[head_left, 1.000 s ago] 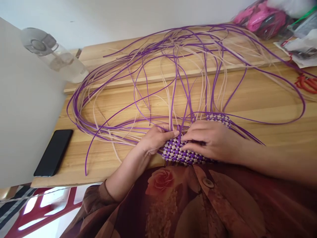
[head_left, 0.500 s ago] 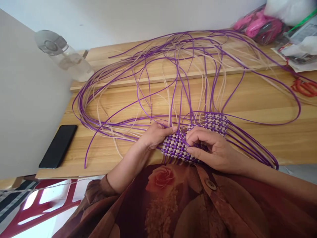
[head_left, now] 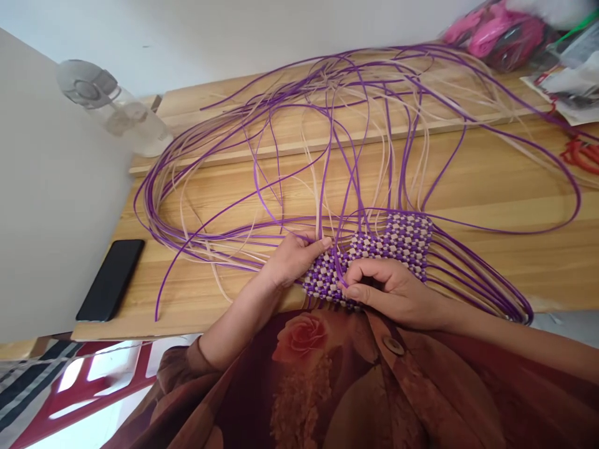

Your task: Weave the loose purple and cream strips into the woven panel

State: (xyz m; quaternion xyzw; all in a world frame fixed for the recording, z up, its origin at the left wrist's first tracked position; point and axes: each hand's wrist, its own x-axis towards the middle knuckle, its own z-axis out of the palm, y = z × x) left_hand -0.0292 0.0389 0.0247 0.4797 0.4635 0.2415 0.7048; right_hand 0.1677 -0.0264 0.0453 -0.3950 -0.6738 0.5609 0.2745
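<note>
A woven piece (head_left: 407, 240) in purple and beige lies at the table's front edge, against my clothes. My left hand (head_left: 294, 257) pinches its upper left edge, thumb on top. Over the middle of the weave, my right hand (head_left: 390, 290) has thumb and index finger closed on a purple strand (head_left: 337, 265). Long purple and beige strands (head_left: 161, 165) run out from the piece and loop widely over the table behind it and to the left.
A black phone (head_left: 110, 279) lies on the table (head_left: 491, 174) at the left. Behind it leans a clear bottle (head_left: 126, 118) with a grey lid. Red-handled scissors (head_left: 581, 154) and plastic bags with pink material (head_left: 498, 34) are at the right.
My right hand has moved a little left and down with the purple strand, uncovering more of the weave. My left hand keeps its hold. The view has shifted slightly.
</note>
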